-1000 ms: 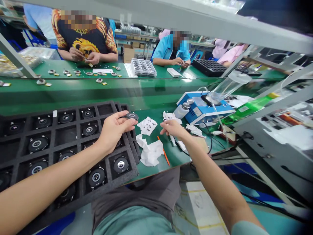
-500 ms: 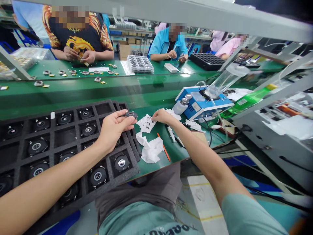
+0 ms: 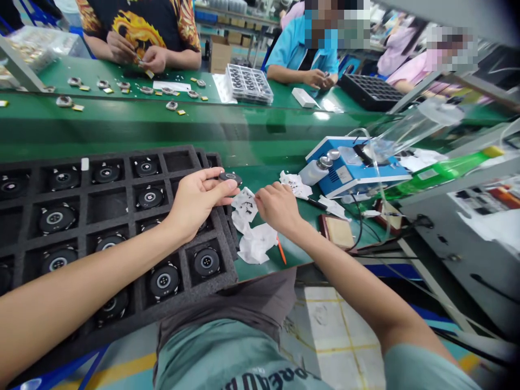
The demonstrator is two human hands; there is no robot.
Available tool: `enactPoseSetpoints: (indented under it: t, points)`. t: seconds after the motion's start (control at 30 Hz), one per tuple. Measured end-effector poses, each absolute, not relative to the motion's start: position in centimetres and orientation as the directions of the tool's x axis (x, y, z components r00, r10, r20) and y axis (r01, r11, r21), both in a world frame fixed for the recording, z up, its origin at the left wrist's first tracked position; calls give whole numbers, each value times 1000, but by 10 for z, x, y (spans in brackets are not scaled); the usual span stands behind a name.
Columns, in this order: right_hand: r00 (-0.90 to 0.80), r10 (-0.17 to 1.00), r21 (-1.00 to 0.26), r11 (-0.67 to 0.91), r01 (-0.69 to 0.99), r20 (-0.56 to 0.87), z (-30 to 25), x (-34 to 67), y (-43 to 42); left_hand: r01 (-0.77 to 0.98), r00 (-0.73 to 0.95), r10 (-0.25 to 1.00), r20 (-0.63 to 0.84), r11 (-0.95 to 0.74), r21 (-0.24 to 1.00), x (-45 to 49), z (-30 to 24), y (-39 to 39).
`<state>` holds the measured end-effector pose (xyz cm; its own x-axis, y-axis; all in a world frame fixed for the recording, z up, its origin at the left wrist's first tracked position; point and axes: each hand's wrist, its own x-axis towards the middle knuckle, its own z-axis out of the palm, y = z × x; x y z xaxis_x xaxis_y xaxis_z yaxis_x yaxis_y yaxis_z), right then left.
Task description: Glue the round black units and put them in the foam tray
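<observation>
The right hand [image 3: 278,206] has moved from beside the second paper [image 3: 296,184] to the right edge of the paper [image 3: 239,200] that carries black bits [image 3: 248,206]. Its fingertips are drawn together; I cannot tell whether they pinch a bit or touch the paper. The left hand [image 3: 194,205] keeps its place, gripping a disc [image 3: 231,177] between thumb and fingers, raised just beyond the right side of the foam tray [image 3: 227,265]. The change brings the hands near each other, so disc and bits now lie close together, which suggests the work in hand involves both.

More discs [image 3: 206,262] sit in the tray's compartments. On the bench [image 3: 262,172], a crumpled tissue [image 3: 260,244] lies on the near side of the paper, beside an orange stick [image 3: 281,250]. Beyond the right hand stand a bottle [image 3: 314,172] and a blue machine [image 3: 345,185].
</observation>
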<state>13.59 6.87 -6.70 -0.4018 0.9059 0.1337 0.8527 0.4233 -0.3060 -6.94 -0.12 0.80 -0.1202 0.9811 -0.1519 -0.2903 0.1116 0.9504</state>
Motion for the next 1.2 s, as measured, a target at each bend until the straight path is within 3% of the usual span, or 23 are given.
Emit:
enactPoseSetpoints:
  t: [0.17,0.33,0.47,0.57,0.77,0.83,0.93,1.07,1.2]
  points:
    - [-330,944,-536,293,792,28,-63,146,103,-290,-115,984,-135,96,952,-70,6,0]
    - [-294,950,-774,108,624,-105,-45,158,138,-306,-115,983,-143,102,947,-70,6,-1]
    - [-292,955,-943,42,329,-59,-14,161,143,-303,-116,982,-146,105,947,-71,8,-1]
    - [-300,954,-992,19,123,-19,8,163,147,-311,-142,975,-168,117,943,-73,11,0]
    - [-227,961,-855,-17,518,-157,-26,164,148,-316,-139,976,-167,116,942,-72,12,0]
    - [-171,964,-734,-34,678,-203,-48,164,144,-321,-140,975,-171,118,939,-71,10,0]
    - [-102,984,-523,12,852,-144,-66,166,138,-317,-134,979,-153,103,943,-70,7,0]
    - [-128,991,-309,113,944,-27,-62,163,130,-299,-130,982,-138,94,950,-69,5,0]
    - [-194,981,-205,194,959,21,-54,151,114,-310,-129,981,-145,100,946,-68,7,-1]
